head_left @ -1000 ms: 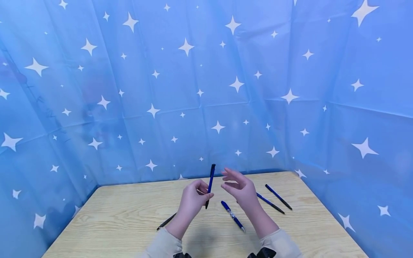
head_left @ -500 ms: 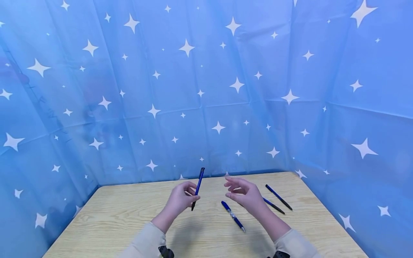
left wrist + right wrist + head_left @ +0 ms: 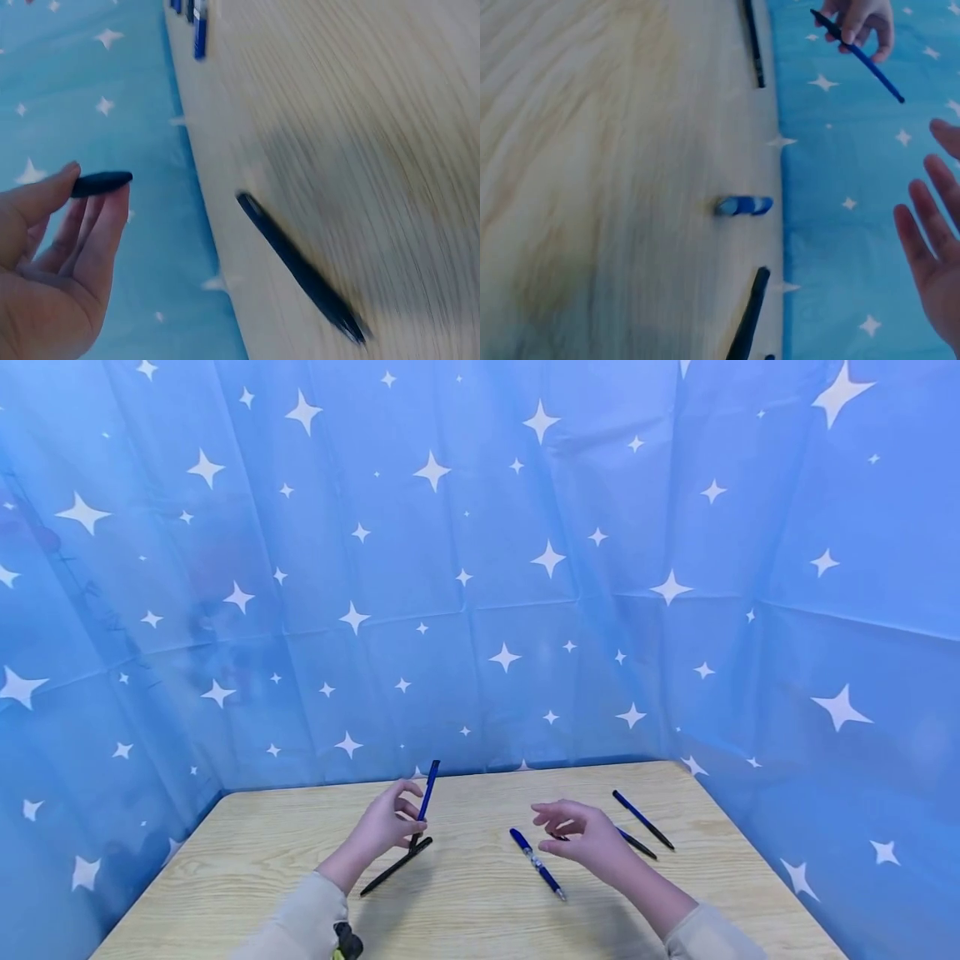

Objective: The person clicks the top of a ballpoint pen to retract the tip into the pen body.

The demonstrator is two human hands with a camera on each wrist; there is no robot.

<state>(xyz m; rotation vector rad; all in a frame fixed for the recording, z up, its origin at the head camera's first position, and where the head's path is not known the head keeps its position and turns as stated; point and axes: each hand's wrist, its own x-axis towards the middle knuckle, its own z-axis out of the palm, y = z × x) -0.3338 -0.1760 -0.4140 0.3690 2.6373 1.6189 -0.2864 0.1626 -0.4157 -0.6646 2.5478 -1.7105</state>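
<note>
The left hand (image 3: 381, 822) pinches a tilted blue-and-black pen (image 3: 429, 793) above the wooden table (image 3: 255, 852), while the right hand (image 3: 588, 842) hovers, fingers apart and loosely bent, near a blue pen with a patterned grip (image 3: 537, 863).

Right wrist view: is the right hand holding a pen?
No, the right hand has its fingers apart and nothing between them; the left hand pinches the blue-and-black pen.
</note>
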